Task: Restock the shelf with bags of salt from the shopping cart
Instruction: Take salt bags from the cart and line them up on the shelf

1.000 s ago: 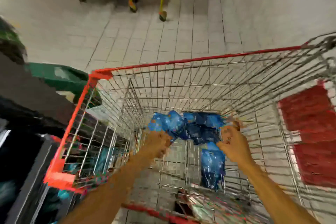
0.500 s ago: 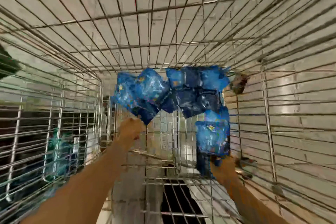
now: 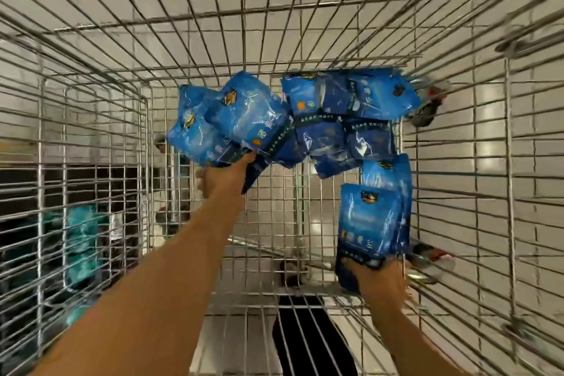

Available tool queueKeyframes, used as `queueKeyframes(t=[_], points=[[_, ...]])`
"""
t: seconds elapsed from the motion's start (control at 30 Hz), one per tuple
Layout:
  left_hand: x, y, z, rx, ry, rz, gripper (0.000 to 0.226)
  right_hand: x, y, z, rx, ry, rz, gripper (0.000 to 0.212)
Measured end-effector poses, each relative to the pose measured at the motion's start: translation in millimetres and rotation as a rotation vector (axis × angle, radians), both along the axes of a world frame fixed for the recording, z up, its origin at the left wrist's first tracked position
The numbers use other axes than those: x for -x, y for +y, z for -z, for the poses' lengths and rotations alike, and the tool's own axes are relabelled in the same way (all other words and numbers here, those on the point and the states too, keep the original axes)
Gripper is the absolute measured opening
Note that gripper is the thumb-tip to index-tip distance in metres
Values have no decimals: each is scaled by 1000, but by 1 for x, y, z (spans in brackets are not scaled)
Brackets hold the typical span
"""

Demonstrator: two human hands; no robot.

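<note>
Both arms are reaching deep into the wire shopping cart [image 3: 91, 119], where the blue salt bags [image 3: 345, 119] are lying piled at the far end. The left hand [image 3: 227, 175] is gripping two bags [image 3: 232, 122] by their lower edges, while the right hand [image 3: 378, 278] is clutching an upright pair [image 3: 370, 223] from beneath, probably gathering several per trip

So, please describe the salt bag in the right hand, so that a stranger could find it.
Look inside the wire cart, near its right wall. The right hand holds a blue bag by its bottom edge. Unlike the heaped bags, it stands upright and closest to the viewer.
</note>
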State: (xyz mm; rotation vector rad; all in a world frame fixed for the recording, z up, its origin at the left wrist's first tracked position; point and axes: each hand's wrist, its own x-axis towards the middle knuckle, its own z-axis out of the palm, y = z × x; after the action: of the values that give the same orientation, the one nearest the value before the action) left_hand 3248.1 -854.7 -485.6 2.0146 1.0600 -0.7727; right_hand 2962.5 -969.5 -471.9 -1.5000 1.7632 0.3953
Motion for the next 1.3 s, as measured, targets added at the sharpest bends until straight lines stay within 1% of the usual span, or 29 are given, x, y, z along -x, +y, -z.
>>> queueKeyframes(t=[0.07,0.13,0.17,0.23,0.3,0.4,0.47,0.5,0.57,0.67,0.73,0.8,0.93,1.0,1.07,1.13,1.23,1.3], points=[[3,2,4,19,-41,10,106,-2,3,-1,13,42,-51,60],[5,-1,7,-17,-52,-4,100,-3,5,-2,-8,21,-47,60],[5,-3,7,-4,-44,-4,99,-5,5,-5,-28,-2,-43,57],[3,-3,3,140,-12,-47,92,-11,5,-11,-81,-67,-24,49],[3,2,-5,262,26,-30,81,-22,7,-17,-129,-138,7,45],[14,13,-21,281,28,36,61,-40,13,-27,-213,-234,90,46],[19,21,-41,310,33,16,41,-47,16,-36,-279,-293,154,42],[20,24,-55,308,44,24,37,-49,17,-41,-309,-314,168,39],[19,38,-80,268,67,143,43,-52,20,-54,-378,-326,162,34],[20,61,-123,281,121,305,45,-61,20,-85,-495,-348,112,38],[21,75,-159,273,102,372,50,-70,17,-114,-528,-371,55,39],[20,89,-198,316,75,367,52,-81,13,-150,-538,-411,-14,41],[15,116,-285,413,10,376,40,-109,11,-237,-574,-578,-40,42],[19,131,-331,481,-79,330,35,-119,18,-286,-562,-643,-53,47],[29,147,-375,532,-219,279,42,-123,30,-336,-538,-709,-72,58],[43,166,-419,584,-341,187,56,-123,46,-382,-521,-784,-102,67],[72,202,-484,775,-447,3,69,-117,75,-442,-489,-901,-156,74],[99,227,-529,920,-515,-82,67,-108,96,-480,-484,-956,-203,80]])
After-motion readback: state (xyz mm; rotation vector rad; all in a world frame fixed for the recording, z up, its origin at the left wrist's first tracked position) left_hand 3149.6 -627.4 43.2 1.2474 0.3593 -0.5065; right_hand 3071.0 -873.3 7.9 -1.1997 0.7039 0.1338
